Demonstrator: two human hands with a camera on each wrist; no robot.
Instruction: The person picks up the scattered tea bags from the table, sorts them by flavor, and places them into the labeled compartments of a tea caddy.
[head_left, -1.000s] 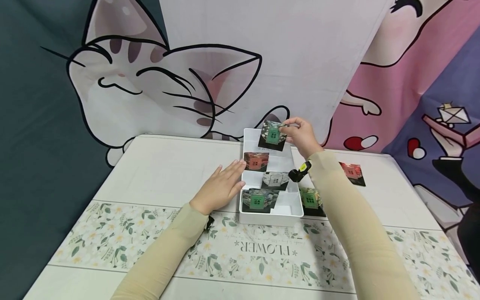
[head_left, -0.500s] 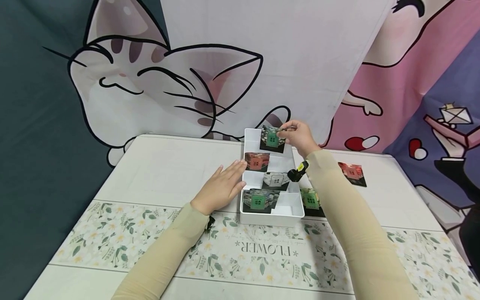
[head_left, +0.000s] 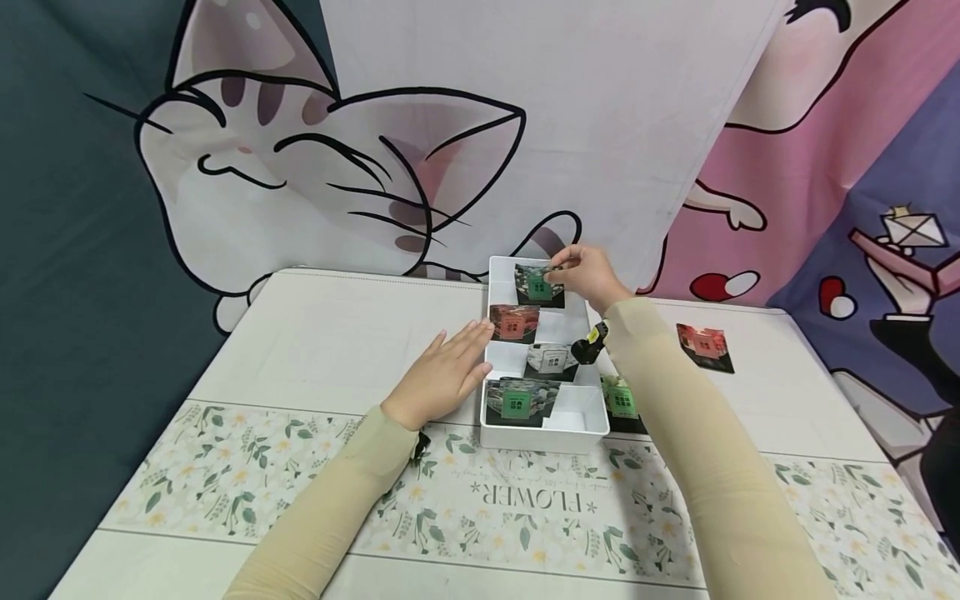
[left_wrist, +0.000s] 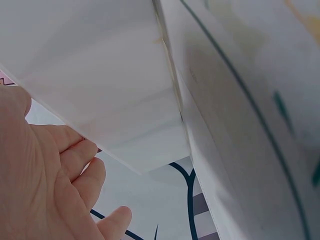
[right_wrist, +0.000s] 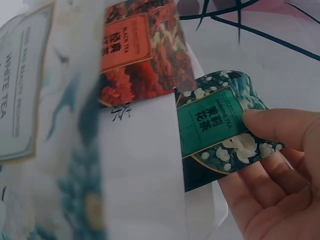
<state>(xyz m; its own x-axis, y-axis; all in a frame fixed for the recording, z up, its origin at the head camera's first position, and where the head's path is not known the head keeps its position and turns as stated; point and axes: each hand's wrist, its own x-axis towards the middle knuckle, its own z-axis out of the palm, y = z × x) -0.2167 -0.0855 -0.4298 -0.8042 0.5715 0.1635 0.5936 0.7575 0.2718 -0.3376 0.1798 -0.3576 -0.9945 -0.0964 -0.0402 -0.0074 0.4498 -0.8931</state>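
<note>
A white divided box [head_left: 543,440] stands on the table. Between thumb and fingers my right hand [head_left: 592,277] pinches a green-labelled jasmine tea bag [right_wrist: 210,120], its lower part down inside the farthest compartment. Nearer in the box sit a red black tea bag [head_left: 514,323], a pale white tea bag [head_left: 551,360] and a dark tea bag with a green label [head_left: 521,402], one behind another. Fingers extended, my left hand [head_left: 438,375] rests against the box's left wall; the left wrist view shows its fingertips at the rim.
Right of the box lies another green-labelled tea bag [head_left: 622,402], partly hidden by my right sleeve. Farther right is a red tea bag [head_left: 705,346]. A cartoon-print cloth [head_left: 450,183] hangs behind the table [head_left: 360,333].
My right hand has lowered the jasmine tea bag from above the box into the far compartment, moving slightly left. My left hand has stayed put.
</note>
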